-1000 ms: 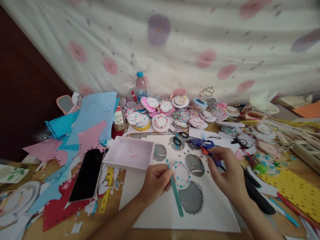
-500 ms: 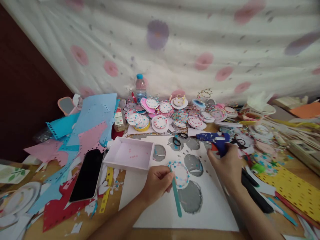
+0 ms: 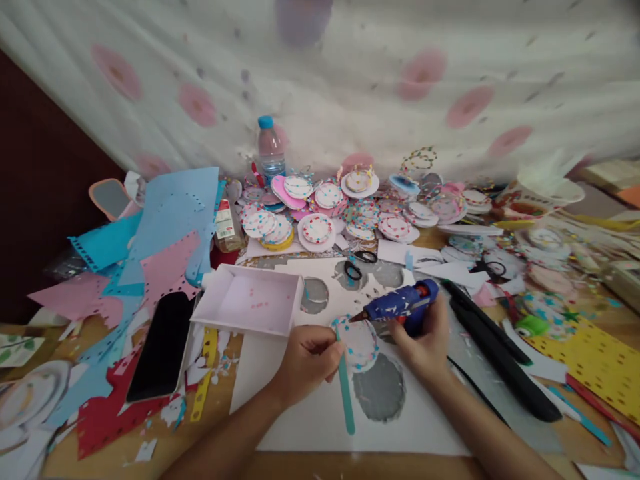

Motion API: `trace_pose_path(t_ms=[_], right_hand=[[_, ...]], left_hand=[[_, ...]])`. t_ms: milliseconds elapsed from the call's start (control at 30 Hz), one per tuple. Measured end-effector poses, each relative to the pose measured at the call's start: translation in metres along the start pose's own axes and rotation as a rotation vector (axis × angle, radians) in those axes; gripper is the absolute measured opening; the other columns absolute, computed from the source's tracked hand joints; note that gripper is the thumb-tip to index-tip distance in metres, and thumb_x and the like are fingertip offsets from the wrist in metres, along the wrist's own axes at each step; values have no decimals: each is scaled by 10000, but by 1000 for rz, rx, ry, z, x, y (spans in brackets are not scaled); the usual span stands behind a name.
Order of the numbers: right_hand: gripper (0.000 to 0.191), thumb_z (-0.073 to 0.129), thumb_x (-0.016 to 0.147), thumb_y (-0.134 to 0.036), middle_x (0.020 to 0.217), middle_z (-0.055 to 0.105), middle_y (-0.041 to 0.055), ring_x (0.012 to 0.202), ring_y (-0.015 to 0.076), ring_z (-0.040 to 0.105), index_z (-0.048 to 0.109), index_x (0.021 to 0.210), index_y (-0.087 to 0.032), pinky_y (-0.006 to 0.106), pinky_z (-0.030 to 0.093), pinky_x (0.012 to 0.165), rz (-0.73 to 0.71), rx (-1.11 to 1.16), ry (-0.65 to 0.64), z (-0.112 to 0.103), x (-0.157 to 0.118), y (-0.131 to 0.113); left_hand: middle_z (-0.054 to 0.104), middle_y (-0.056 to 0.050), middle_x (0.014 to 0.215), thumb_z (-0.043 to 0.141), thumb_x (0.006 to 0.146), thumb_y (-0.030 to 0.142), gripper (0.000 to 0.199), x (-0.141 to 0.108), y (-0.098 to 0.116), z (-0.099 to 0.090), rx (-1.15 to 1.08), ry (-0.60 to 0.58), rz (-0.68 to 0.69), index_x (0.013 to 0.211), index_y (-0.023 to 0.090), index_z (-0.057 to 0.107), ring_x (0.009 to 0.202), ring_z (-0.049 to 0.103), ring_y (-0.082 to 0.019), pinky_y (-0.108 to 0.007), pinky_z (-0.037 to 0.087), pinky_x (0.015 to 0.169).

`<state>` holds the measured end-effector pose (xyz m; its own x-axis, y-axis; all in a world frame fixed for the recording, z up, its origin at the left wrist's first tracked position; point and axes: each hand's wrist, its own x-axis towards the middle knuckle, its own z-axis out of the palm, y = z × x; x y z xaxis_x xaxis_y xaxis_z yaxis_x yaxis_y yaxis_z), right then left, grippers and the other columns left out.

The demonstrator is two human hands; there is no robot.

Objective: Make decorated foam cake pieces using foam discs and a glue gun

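My left hand is closed, its thumb and fingers pinching a teal craft stick that slants down toward me. Right beside those fingers is a white paper disc edged with blue and pink dots; the stick's upper end overlaps its left side. My right hand is wrapped round the handle of a blue glue gun. The gun's nozzle points left, just over the upper part of the disc. Under both hands lies a white sheet with several round cut-outs showing grey.
A shallow white box with small pink bits stands left of the sheet, beside a black phone. Black scissors lie behind. Decorated paper discs pile up at the back. A black flat-iron-like tool lies right.
My right hand has brought the glue gun left and down from the sheet's right edge to above the disc. My left hand keeps its pinch on the stick. The view has tilted slightly downward.
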<state>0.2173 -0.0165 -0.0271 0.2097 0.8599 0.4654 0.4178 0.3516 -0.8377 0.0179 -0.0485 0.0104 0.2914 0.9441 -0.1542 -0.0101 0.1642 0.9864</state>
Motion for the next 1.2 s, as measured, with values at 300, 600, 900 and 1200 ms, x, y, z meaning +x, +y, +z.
trace_pose_path(t_ms=[300, 600, 900, 1200], right_hand=[[258, 630, 679, -148, 691, 435, -43, 598, 127, 436, 433, 818, -242, 227, 366, 504, 4, 23, -8, 0, 0, -6], [265, 618, 680, -149, 666, 438, -63, 534, 94, 395, 443, 859, -237, 205, 341, 466, 22, 39, -27, 0, 0, -6], [279, 618, 666, -154, 653, 431, -71, 508, 89, 382, 450, 875, -232, 211, 336, 457, 40, 11, -29, 0, -2, -2], [253, 611, 676, -192, 628, 445, -61, 516, 115, 406, 450, 865, -238, 237, 351, 466, 25, -43, -22, -1, 2, -9]], left_hand=[[398, 38, 364, 479, 749, 234, 353, 1, 5, 1, 69, -11, 14, 411, 175, 396, 340, 316, -35, -191, 237, 390], [392, 43, 359, 485, 735, 239, 338, 1, 3, 0, 58, 6, -13, 416, 177, 393, 327, 299, -35, -196, 219, 376], [398, 37, 372, 500, 741, 269, 350, 1, 3, 0, 45, -6, -24, 421, 176, 395, 342, 309, -35, -189, 220, 377], [391, 35, 365, 539, 739, 301, 376, 1, 4, 0, 47, 5, -58, 414, 175, 396, 352, 303, -41, -198, 212, 383]])
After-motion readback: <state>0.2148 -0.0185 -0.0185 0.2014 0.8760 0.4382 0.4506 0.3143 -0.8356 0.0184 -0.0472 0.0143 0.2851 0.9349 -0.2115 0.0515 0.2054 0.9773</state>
